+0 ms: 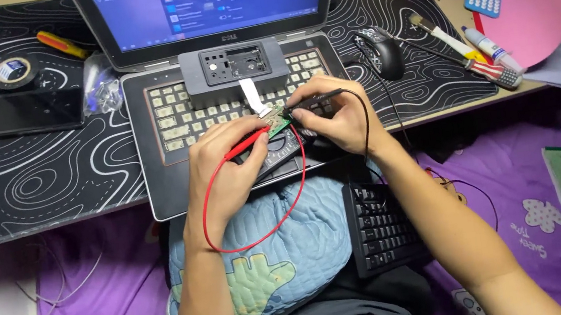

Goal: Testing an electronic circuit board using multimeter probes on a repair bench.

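Red probe [247, 145] and black probe [313, 100] both on green circuit board [278, 120].
Left hand [227, 164] grips red, right hand [333, 114] grips black; grey housing [234, 70] lies open.

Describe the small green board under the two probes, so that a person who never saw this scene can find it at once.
Start at the open laptop on the patterned mat. On its keyboard, below the grey box, lies the small green circuit board, between the left hand and right hand. It alone is green, and a white ribbon cable joins it.

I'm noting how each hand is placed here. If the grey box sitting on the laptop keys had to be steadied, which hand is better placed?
Probably the right hand: it lies closer below the grey box, though it holds a black probe.
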